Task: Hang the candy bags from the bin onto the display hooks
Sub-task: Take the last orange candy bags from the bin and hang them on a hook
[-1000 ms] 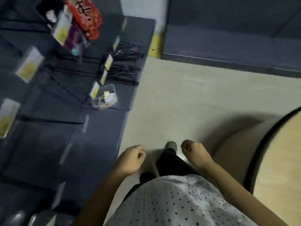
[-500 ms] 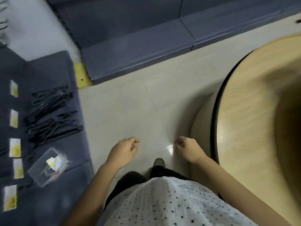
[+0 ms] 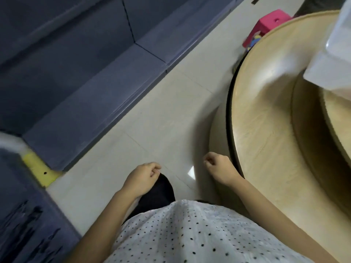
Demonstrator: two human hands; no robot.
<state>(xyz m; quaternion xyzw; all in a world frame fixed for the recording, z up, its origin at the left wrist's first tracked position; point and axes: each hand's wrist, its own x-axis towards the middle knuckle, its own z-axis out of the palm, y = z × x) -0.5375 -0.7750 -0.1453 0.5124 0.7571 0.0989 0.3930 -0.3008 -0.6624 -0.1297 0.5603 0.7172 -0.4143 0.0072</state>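
Above the pale tiled floor point(image 3: 152, 114), in front of a white dotted shirt point(image 3: 190, 234), both bare forearms reach forward and slightly inward. The left hand point(image 3: 141, 178) hangs palm down with its fingers curled loosely under; its grip is nearly closed and has hold of nothing that can be seen. The right hand point(image 3: 221, 168) is curled the same way, thumb against the forefinger, an empty loose fist just beside the black-edged rim of a round wooden tabletop point(image 3: 266, 111).

Motion blur softens much of the view. A white bin point(image 3: 340, 44) stands on the tabletop at its far right edge, cut off by the frame, and whether candy bags lie in it cannot be told. At the lower left corner a few dark display hooks point(image 3: 24, 230) lie on a grey-blue panel point(image 3: 11, 186), smeared and cut off.

A dark trouser leg point(image 3: 157, 192) shows between the hands. Grey-blue shelving point(image 3: 79, 76) runs along the floor's left side, with a yellow corner piece point(image 3: 40, 171) at its foot. Beyond the tabletop's far edge a pink stool point(image 3: 267, 25) stands on the floor, partly hidden by the rim.
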